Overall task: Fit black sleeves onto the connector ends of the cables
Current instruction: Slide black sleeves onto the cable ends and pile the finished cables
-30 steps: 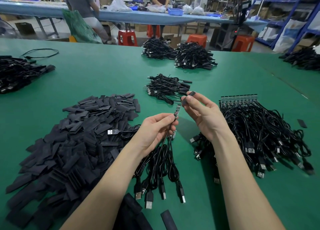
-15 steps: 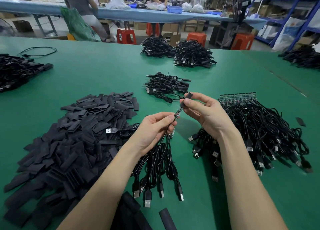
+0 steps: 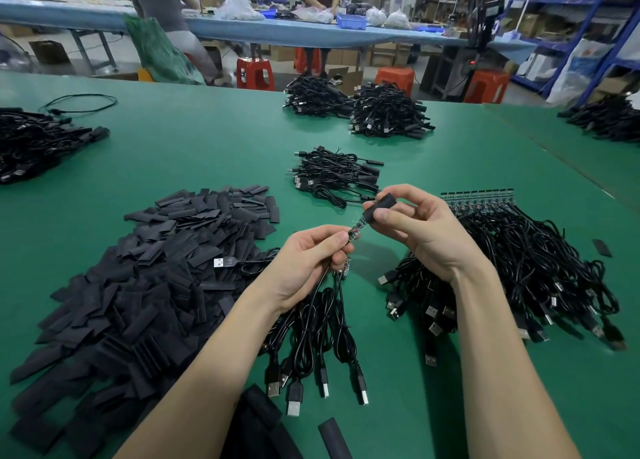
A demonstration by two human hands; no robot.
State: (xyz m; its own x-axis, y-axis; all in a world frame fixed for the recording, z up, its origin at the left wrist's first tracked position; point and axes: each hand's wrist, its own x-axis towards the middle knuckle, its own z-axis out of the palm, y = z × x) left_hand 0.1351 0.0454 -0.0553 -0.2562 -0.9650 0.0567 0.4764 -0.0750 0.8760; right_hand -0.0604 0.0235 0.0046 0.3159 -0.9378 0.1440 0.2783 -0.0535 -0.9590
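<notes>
My left hand (image 3: 308, 261) grips a small bundle of black USB cables (image 3: 318, 337) just below their bare circuit-board connector ends (image 3: 356, 230); the USB plugs hang down toward me. My right hand (image 3: 415, 226) pinches a black sleeve (image 3: 379, 205) between thumb and fingers. The sleeve's lower opening sits over the tip of one connector end. A large heap of loose black sleeves (image 3: 145, 278) lies to the left on the green table (image 3: 207, 153). A big pile of unsleeved cables (image 3: 519, 268) lies under my right wrist.
A small pile of sleeved cables (image 3: 332, 174) lies just beyond my hands. More cable heaps sit farther back (image 3: 356, 110), at the far left (image 3: 31, 140) and far right (image 3: 606, 119). Loose sleeves (image 3: 334, 438) lie near the front edge. People work at a blue table (image 3: 242, 32) behind.
My right hand has brought the black sleeve down onto the tip of the connector end held up by my left hand. The sleeve now covers the tip.
</notes>
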